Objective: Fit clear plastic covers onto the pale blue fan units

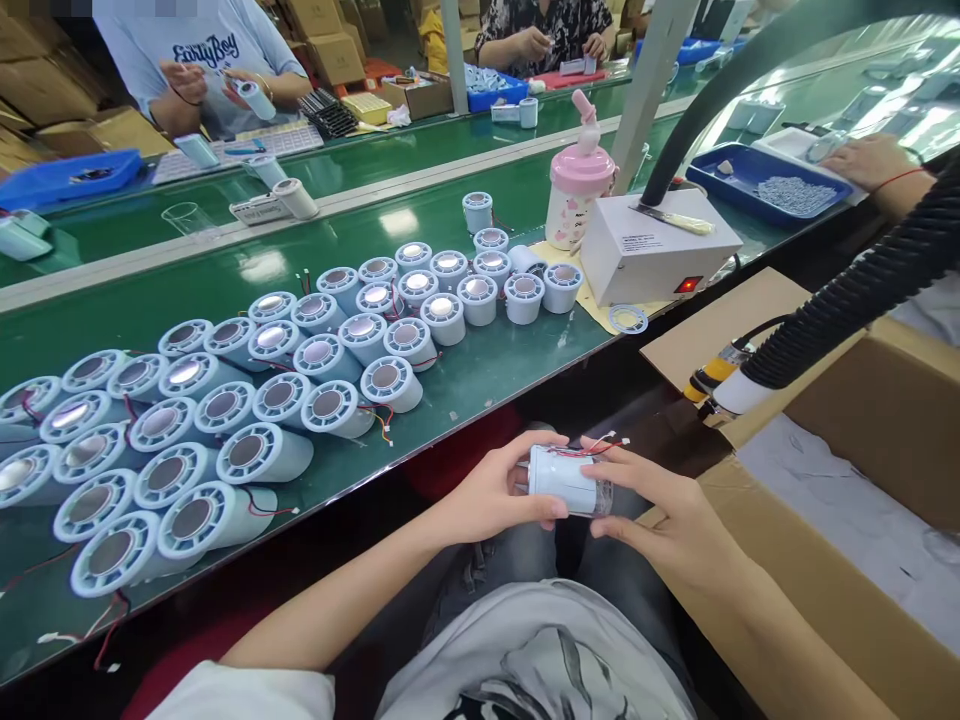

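Observation:
A pale blue cylinder part point(564, 481) with red and white wires lies sideways between both my hands, over my lap and below the table edge. My left hand point(495, 492) grips its left end, thumb on top. My right hand point(664, 510) holds its right, clear end with the fingers curled over it. Several alike cylinders point(247, 390) with round mesh faces stand and lie packed on the green belt point(495, 365) to my left front.
A white box unit point(652, 245) with a red switch and a pink bottle point(576, 190) stand at the belt's right. A black ribbed hose point(862, 290) hangs over an open cardboard box point(862, 480). A blue tray point(772, 185) and other people's hands lie beyond.

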A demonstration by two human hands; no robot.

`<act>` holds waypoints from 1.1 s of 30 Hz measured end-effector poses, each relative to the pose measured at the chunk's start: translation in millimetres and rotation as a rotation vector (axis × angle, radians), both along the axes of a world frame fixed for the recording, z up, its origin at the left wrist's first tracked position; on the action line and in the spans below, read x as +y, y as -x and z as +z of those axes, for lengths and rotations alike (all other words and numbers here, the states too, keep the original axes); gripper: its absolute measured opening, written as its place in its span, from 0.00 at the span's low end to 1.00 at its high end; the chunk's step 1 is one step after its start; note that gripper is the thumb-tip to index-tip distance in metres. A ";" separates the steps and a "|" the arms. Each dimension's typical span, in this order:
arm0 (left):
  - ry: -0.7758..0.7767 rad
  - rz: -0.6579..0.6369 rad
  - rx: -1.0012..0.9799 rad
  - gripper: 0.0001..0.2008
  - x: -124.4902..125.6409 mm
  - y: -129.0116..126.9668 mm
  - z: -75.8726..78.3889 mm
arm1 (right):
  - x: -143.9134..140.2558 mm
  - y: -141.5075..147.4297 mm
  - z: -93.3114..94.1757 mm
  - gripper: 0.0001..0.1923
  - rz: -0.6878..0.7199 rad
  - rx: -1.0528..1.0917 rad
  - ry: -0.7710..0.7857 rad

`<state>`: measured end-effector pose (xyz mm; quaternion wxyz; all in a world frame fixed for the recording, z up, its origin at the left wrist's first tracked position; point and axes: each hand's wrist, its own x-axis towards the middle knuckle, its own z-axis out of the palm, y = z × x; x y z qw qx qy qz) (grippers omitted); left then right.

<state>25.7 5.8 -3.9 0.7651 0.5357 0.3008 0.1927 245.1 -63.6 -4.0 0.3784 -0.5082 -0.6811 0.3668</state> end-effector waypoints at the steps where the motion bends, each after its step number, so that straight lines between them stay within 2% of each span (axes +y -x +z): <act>1: 0.003 -0.016 0.005 0.32 0.1 0.3 0.5 | -0.6 -0.8 0.1 0.17 0.004 -0.006 -0.004; 4: -0.079 -0.036 0.020 0.34 0.5 1.8 4.1 | -1.2 -2.4 0.4 0.17 0.002 0.043 0.083; 9: -0.244 -0.061 0.056 0.37 0.3 5.3 11.1 | -2.1 -2.7 -1.4 0.18 0.036 0.253 0.269; 19: -0.432 -0.100 0.027 0.39 0.8 8.1 11.3 | -4.1 -2.8 1.2 0.19 0.054 0.468 0.440; 28: -0.490 -0.104 0.044 0.38 -0.4 9.9 11.1 | -0.2 4.1 4.0 0.22 0.020 0.588 0.599; 33: -0.508 -0.118 0.028 0.38 0.5 10.6 9.4 | 1.2 7.1 -0.2 0.25 -0.037 0.653 0.663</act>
